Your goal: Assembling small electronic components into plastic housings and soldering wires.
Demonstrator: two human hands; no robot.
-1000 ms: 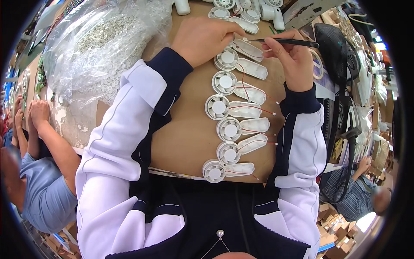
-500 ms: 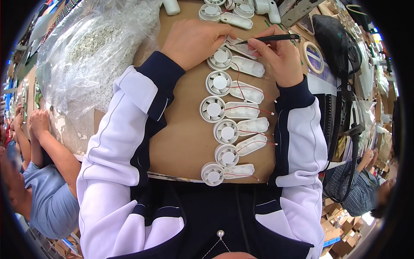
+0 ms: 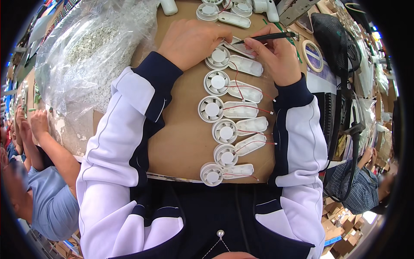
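My right hand point(image 3: 279, 55) grips black tweezers point(image 3: 276, 37), their points reaching left over the handle half point(image 3: 243, 47) of a white handheld fan casing. My left hand point(image 3: 192, 43) is beside it, thumb and forefinger pinched together at the joint of fan head and handle; what they hold is hidden by the fingers. Below my hands runs a column of opened white fan casings, among them one nearest my hands point(image 3: 246, 65), one in the middle point(image 3: 211, 109) and one by the table edge point(image 3: 212, 174). Thin red wires point(image 3: 239, 106) trail from several of them.
A clear plastic bag point(image 3: 92, 56) of small white round parts lies at the left. More fan casings point(image 3: 234, 19) lie at the far side. At the right are a tape roll point(image 3: 313, 56) and a black mesh bag point(image 3: 330, 43). Co-workers sit on both sides.
The tweezers and my right hand have shifted slightly left, with the tweezers' rear end turned a little. My left hand stays by the same casing. The view has shifted slightly.
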